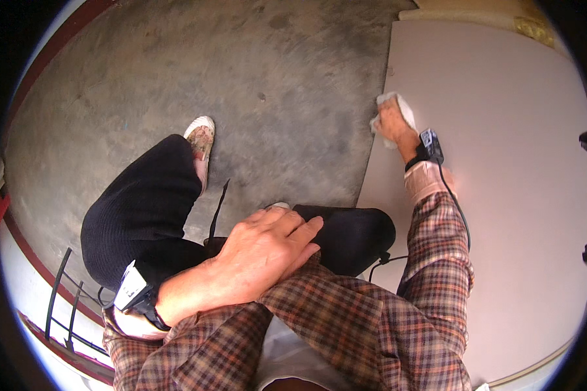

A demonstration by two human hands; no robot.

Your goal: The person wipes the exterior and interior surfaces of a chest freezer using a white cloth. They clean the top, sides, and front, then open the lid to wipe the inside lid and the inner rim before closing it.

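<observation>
My right hand (391, 120) grips a white cloth (404, 107) on a large pale, flat surface (502, 195) at the right, near that surface's left edge. My left hand (267, 247) rests low in my lap, palm down, with its fingers loosely bent and nothing visible in them; its fingertips lie by my dark trouser leg (352, 238). Each wrist carries a black band with a small device, and a thin black cable runs down my right forearm.
Concrete floor (274, 78) spreads ahead, with my left shoe (199, 140) on it. A black metal frame (62, 287) stands at the lower left beside a white wall edged in red. A yellowish item (476, 10) lies beyond the pale surface's far edge.
</observation>
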